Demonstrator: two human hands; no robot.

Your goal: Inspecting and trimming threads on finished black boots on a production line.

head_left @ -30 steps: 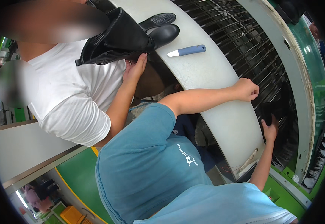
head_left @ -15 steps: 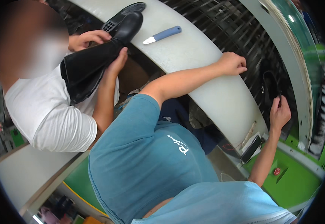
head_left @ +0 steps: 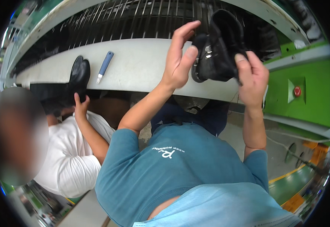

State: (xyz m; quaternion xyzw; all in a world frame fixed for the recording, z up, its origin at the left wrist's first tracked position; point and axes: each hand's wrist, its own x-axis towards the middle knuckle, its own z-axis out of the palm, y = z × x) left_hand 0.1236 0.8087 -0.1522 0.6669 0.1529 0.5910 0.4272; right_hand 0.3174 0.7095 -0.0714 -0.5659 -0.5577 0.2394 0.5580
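Observation:
My right hand (head_left: 253, 79) grips a black boot (head_left: 221, 56) between thumb and fingers by the edge of its upper. The boot is tilted above the white bench, with shiny metal fittings along its side. Beside it, on the boot's left, my left hand (head_left: 181, 56) is raised, fingers stretched and thumb apart. Its thumb comes close to the boot; whether they touch I cannot tell. Left of my hands, a small knife (head_left: 105, 68) with a blue handle and a pale short blade lies on the bench.
The long white bench (head_left: 138, 64) borders a rack of metal rollers or bars (head_left: 134, 22). At left, a co-worker in a white shirt (head_left: 78, 170) handles another black boot (head_left: 78, 77). A green machine panel with a red button (head_left: 297, 91) stands at right.
My view has turned to the right. My right hand has brought the black boot from over the bars to above the bench. My left hand has lifted off the bench edge toward it.

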